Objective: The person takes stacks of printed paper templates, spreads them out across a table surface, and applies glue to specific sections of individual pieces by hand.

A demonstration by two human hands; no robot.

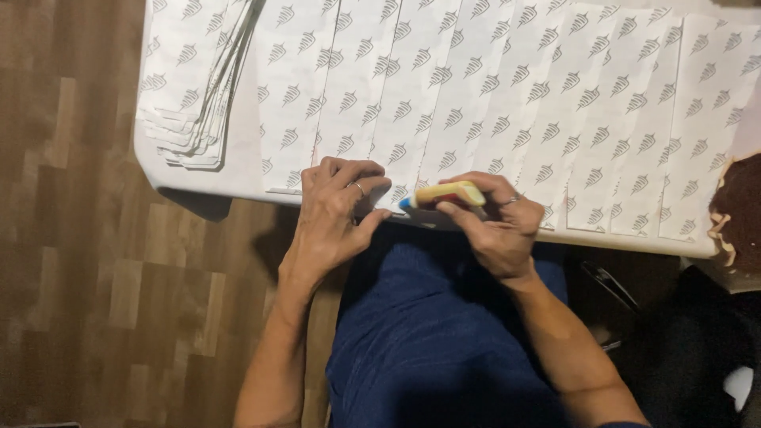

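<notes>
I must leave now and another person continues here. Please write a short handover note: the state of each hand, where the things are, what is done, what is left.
Left hand: pressed flat on the near edge of a patterned paper sheet, holding it down.
Right hand: grips a yellow glue stick, blue tip against that edge.
Things: many patterned sheets lie overlapped across the white table; a stack of finished folded pieces sits at the left end.
Done: the stacked pieces.
Left: apparently the row of flat sheets.
</notes>
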